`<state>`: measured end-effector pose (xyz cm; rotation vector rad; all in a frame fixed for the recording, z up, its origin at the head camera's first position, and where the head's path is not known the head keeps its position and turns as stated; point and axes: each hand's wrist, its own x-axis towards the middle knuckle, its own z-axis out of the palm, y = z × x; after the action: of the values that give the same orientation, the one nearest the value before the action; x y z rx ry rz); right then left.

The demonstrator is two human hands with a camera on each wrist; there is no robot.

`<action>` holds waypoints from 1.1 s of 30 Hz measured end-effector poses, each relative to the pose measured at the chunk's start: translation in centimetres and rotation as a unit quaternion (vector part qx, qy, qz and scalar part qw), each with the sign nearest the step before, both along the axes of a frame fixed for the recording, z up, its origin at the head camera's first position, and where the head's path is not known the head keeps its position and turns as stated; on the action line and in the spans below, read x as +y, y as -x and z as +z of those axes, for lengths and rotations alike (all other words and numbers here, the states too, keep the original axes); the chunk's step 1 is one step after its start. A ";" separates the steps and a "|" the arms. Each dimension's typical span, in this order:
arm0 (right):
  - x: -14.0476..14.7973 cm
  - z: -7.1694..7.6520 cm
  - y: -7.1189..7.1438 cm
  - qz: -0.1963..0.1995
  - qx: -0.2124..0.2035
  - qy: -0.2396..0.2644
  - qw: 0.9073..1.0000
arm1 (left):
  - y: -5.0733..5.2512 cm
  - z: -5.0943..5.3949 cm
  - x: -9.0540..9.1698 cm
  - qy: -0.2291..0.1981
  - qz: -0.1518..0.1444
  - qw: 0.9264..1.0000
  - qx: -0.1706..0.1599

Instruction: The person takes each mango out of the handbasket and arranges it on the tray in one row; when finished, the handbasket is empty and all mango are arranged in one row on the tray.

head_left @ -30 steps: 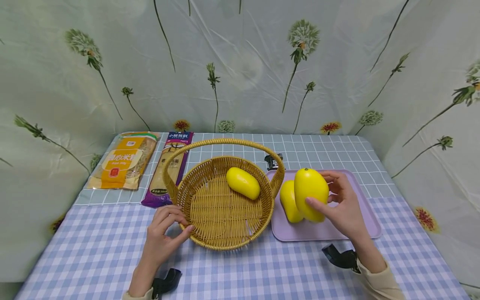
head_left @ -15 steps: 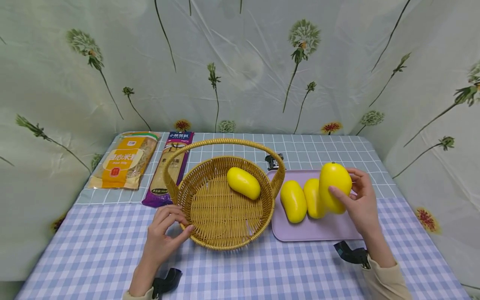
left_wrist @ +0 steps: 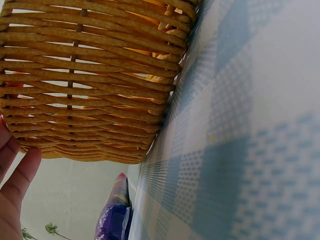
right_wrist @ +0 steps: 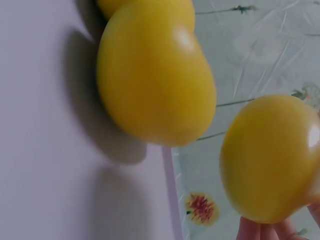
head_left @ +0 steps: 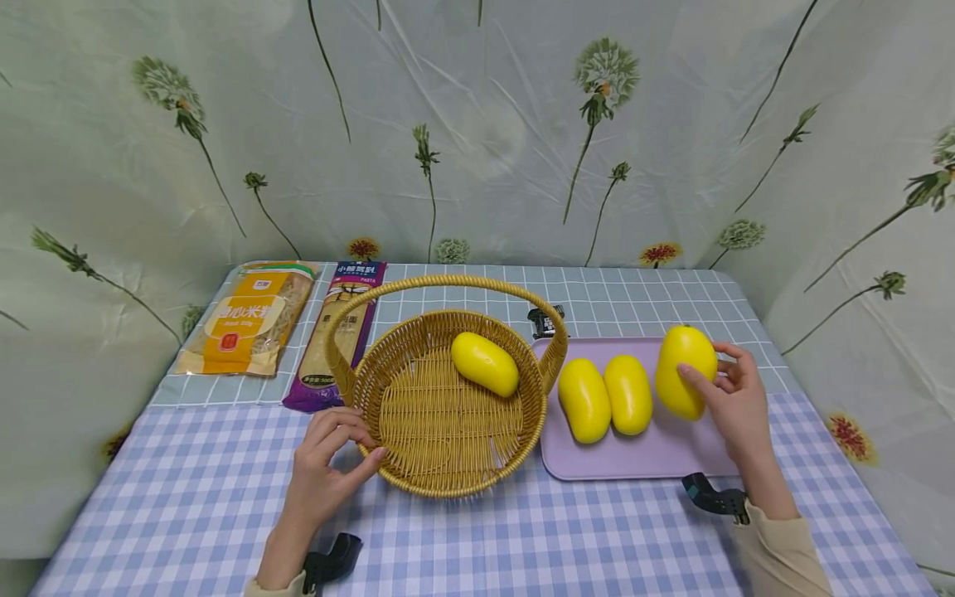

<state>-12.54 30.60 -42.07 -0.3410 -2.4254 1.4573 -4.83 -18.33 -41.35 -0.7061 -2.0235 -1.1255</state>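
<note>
Four yellow fruits (head_left: 585, 402) in play! One basket (head_left: 448, 431), one tray (head_left: 656, 456), two packets (head_left: 254, 319) near the tabletop's (head_left: 477, 555) far left corner, and one small black object (head_left: 545, 322).

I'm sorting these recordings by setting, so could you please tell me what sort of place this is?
Probably a makeshift filming set: a flowered curtain hangs behind a checked tablecloth, with a basket standing on it.

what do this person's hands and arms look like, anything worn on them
The left hand and right hand wear no gloves. A black, curved, hard-looking device sits at the left wrist, and a similar black angled device at the right. A plain beige fabric sleeve covers the right forearm; only a beige cuff edge shows on the left.
</note>
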 end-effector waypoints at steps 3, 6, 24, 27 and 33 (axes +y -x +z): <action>1.8 -1.9 0.9 0.002 -0.014 0.004 1.000 | 0.0 0.0 0.0 0.000 0.001 1.000 0.001; 2.9 -3.1 1.5 -0.002 -0.035 -0.004 0.999 | 0.0 0.0 0.0 0.000 0.002 1.000 0.000; 1.2 -0.7 0.0 0.027 -0.123 -0.034 0.991 | -0.1 -0.1 0.0 -0.002 0.003 1.000 -0.011; 0.2 0.4 -0.3 0.025 -0.144 -0.036 0.989 | -0.1 -0.1 0.0 -0.003 0.002 1.000 -0.014; 0.2 0.5 -0.1 0.030 -0.170 -0.058 0.983 | -0.1 -0.2 0.0 -0.003 0.001 1.000 -0.014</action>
<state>-12.45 30.77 -41.56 -0.5328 -2.7974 1.3669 -4.74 -18.32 -41.52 -0.6892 -2.0431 -1.1443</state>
